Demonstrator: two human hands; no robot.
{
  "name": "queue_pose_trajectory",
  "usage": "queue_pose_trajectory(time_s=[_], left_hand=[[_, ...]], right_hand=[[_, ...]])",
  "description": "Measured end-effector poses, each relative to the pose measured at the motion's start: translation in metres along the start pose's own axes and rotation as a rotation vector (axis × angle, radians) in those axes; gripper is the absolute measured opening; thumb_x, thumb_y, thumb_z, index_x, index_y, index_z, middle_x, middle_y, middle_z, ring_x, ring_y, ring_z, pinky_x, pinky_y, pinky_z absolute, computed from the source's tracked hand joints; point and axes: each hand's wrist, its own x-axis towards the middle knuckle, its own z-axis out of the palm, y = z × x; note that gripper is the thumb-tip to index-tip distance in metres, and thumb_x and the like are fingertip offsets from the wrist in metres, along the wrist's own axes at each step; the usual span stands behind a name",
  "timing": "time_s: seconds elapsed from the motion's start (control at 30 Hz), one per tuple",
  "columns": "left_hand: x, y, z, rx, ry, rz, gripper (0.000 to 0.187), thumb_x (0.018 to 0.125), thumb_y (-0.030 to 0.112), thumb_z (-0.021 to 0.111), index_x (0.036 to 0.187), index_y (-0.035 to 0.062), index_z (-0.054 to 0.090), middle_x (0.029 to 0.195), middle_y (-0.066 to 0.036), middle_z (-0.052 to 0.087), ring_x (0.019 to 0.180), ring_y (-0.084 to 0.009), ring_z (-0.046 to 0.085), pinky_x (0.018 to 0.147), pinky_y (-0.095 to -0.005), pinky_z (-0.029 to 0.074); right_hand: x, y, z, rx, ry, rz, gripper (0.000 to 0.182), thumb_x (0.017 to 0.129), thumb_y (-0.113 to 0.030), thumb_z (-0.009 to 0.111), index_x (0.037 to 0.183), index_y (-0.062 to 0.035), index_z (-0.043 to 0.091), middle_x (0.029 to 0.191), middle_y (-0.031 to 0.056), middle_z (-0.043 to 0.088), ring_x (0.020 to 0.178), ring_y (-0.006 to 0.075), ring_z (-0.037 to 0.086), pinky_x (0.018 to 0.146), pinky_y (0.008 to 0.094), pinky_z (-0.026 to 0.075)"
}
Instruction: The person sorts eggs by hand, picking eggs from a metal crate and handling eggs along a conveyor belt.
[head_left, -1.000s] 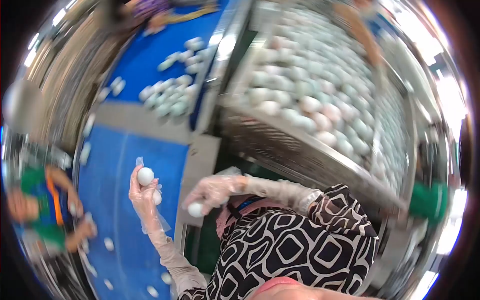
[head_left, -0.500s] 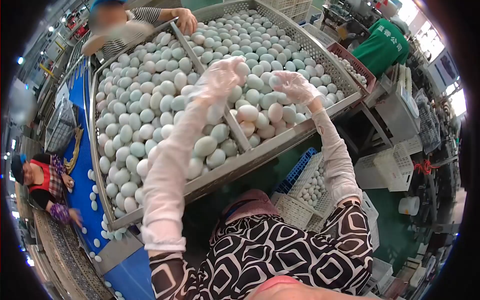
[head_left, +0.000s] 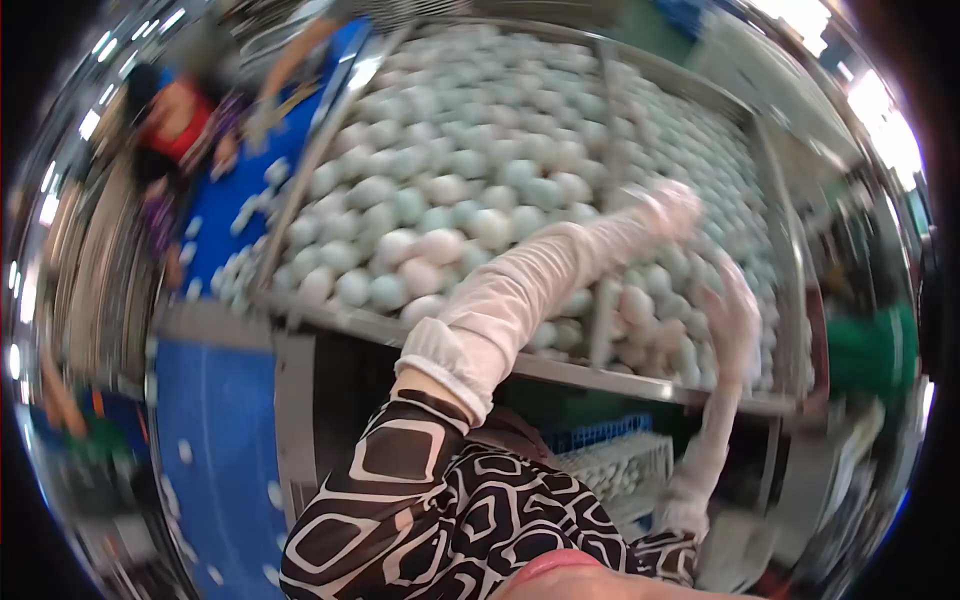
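A metal bin (head_left: 690,390) with a divider bar (head_left: 603,330) is full of pale green and whitish eggs (head_left: 440,245). My left hand (head_left: 675,210), in a clear plastic glove, reaches past the divider over the right compartment. Its fingers are smeared by motion, so I cannot tell if an egg is in them. Nearer the front right of the same compartment, my right hand (head_left: 735,315) is gloved too, its thumb and fingers apart above the eggs. White sleeves cover both forearms.
Left of the bin runs a blue conveyor belt (head_left: 215,400) carrying scattered eggs. A person in red (head_left: 178,120) reaches over it, and another person's arm (head_left: 300,55) comes in from above. Crates of eggs (head_left: 625,470) stand under the bin. A person in green (head_left: 875,345) is at right.
The view has turned left, so the bin appears farther right. My left hand has moved from beside the divider to over the right compartment; my right hand now points upward, fingers apart.
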Motion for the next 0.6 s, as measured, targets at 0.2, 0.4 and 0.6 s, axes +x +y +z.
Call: queue_pose_trajectory(time_s=[0.2, 0.4, 0.6], left_hand=[[-0.24, 0.007, -0.212, 0.078, 0.609, 0.131, 0.033, 0.097, 0.029, 0.067, 0.121, 0.0069, 0.066, 0.1, -0.015, 0.073, 0.094, -0.0325, 0.073, 0.077, -0.044, 0.061], [-0.634, -0.077, -0.232, -0.112, 1.103, -0.926, 0.056, 0.098, 0.024, 0.067, 0.148, 0.0019, 0.054, 0.138, -0.021, 0.065, 0.119, -0.0204, 0.066, 0.101, -0.0325, 0.052], [-0.847, -0.163, -0.024, 0.312, 0.36, -1.549, 0.107, 0.074, 0.033, 0.09, 0.155, -0.0038, 0.031, 0.139, -0.032, 0.055, 0.127, -0.0454, 0.055, 0.105, -0.0475, 0.049]], right_hand=[[-0.055, -0.237, 0.005, 0.643, -0.026, -0.279, 0.052, 0.084, -0.019, 0.081, 0.132, -0.0034, 0.068, 0.125, 0.0164, 0.072, 0.12, 0.0315, 0.067, 0.104, 0.0407, 0.051], [-0.052, -0.43, 0.085, 0.743, -0.446, -0.639, 0.061, 0.071, -0.013, 0.086, 0.128, -0.0035, 0.069, 0.134, 0.0164, 0.067, 0.12, 0.037, 0.065, 0.102, 0.0419, 0.053], [-0.057, -0.498, 0.145, 0.459, -0.296, -0.607, 0.057, 0.074, -0.008, 0.083, 0.129, -0.0041, 0.068, 0.132, 0.0166, 0.068, 0.118, 0.0361, 0.066, 0.101, 0.0417, 0.053]])
